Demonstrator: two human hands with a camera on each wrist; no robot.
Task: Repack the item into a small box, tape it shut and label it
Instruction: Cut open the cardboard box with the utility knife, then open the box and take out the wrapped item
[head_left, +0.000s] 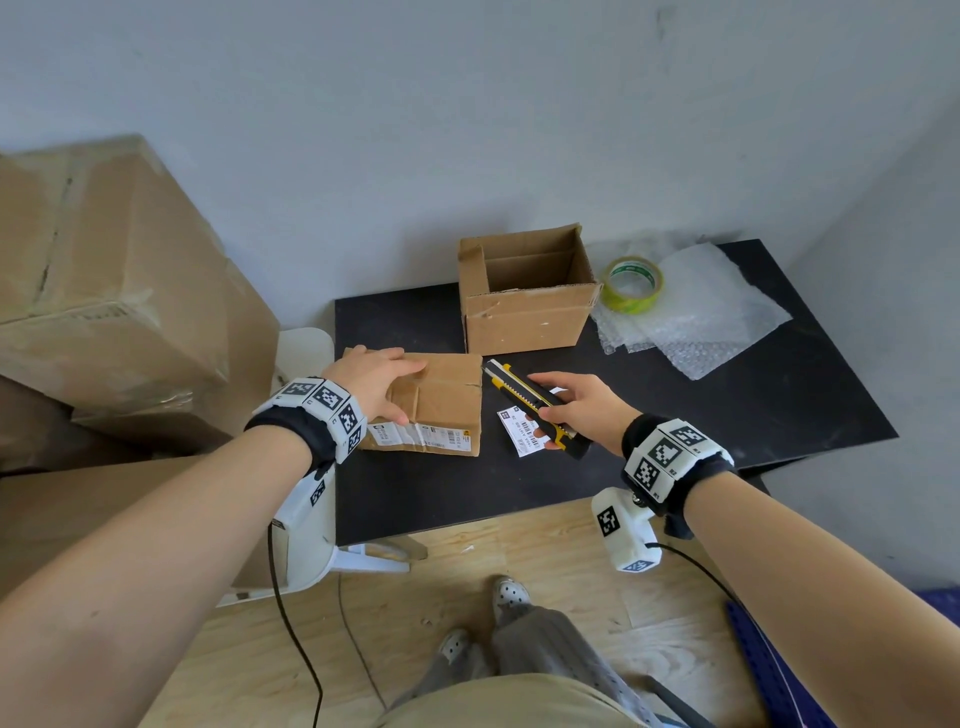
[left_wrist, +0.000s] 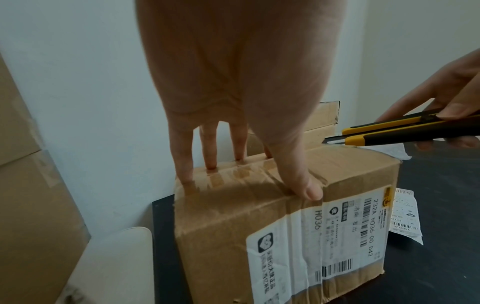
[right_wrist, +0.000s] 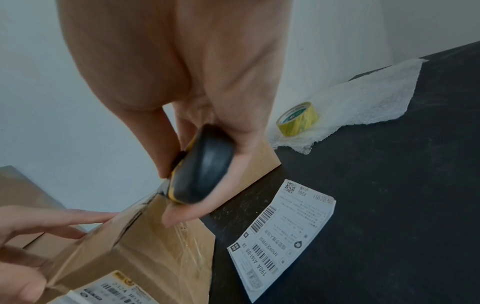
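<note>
Left hand (head_left: 376, 378) lies flat, fingers straight, atop taped parcel (head_left: 436, 410) on tabletop (head_left: 727, 415); right hand (head_left: 576, 410) clamps utility knife (head_left: 530, 400), blade at parcel's edge; item unseen, presumably inside; open small box (head_left: 524, 291), tape roll (head_left: 631, 285), loose label (head_left: 524, 431) untouched; repacking, taping, labelling remain.

head view high above table (head_left: 727, 415), wrist views close, sharing taped box (left_wrist: 285, 216)
</note>
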